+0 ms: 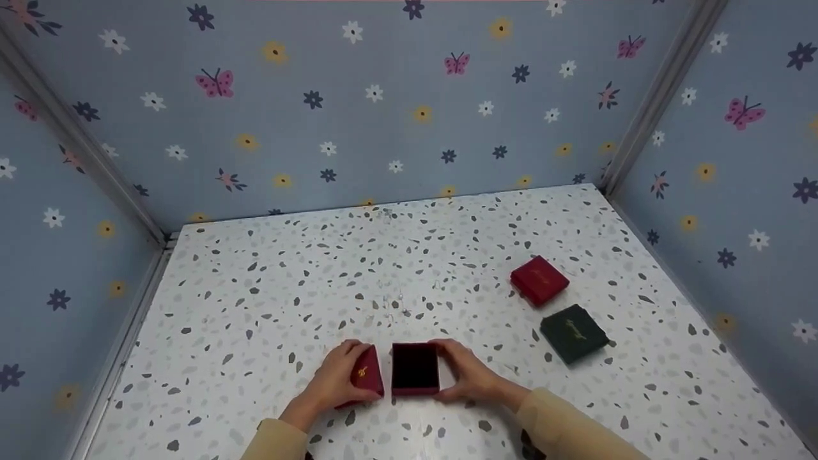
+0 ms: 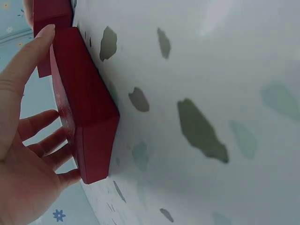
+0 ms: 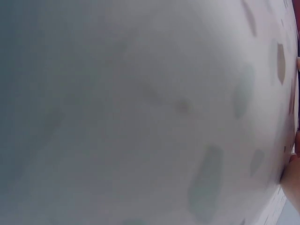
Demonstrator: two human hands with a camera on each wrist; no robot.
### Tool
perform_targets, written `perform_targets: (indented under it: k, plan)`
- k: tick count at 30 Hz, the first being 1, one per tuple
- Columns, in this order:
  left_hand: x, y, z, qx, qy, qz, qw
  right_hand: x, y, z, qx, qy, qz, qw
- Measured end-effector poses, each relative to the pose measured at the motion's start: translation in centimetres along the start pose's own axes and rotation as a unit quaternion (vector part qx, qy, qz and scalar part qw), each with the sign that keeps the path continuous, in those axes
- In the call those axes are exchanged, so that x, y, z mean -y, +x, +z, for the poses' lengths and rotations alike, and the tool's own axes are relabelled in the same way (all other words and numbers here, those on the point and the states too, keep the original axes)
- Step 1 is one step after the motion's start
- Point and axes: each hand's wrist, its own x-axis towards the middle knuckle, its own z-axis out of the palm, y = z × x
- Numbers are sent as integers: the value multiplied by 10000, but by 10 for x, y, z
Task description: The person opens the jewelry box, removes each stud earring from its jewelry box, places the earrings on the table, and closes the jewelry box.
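Observation:
My left hand [image 1: 335, 377] grips a dark red box lid [image 1: 367, 374] with a small gold emblem on top. In the left wrist view the thumb lies along one edge of the lid [image 2: 82, 79] and the fingertips touch its far side; it rests on the tabletop. Just to its right stands an open red box base [image 1: 415, 391] with a dark interior, a narrow gap between them. Thumb and fingers of my right hand [image 1: 473, 377] hold the base at its right-hand corners. The right wrist view shows mostly blurred tabletop, with part of the hand [image 3: 293, 180] at the edge.
To the right on the speckled white tabletop [image 1: 287, 287] lie a closed red box [image 1: 540, 281] and a dark green box [image 1: 574, 334] with gold marks. Blue panels with flowers and butterflies [image 1: 383, 64] enclose the table at the back and both sides.

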Motion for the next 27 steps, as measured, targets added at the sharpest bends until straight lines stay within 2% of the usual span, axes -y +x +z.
perform_targets:
  k: [7, 10, 14, 18, 23, 27]
  plan:
    - [-2, -1, 3, -63, 158, -170, 9997, 1, -1, 0, -21, 98, 125, 9999]
    - [-2, -1, 5, -146, 196, -66, 9997, 0, 0, 0, -1, 111, 115, 9999]
    - [-3, -2, 6, -225, 274, 68, 9993, 0, 0, 0, 7, -5, -107, 9999]
    - [-4, -2, 5, -232, 269, 16, 9994, 0, 1, 0, -1, -56, -308, 9995]
    - [-8, -3, 3, -306, 197, 15, 9993, -1, 1, -1, 8, -87, -220, 9997]
    - [-13, -6, 0, -340, 221, 146, 9991, -1, 2, -1, 51, -61, -109, 9999]
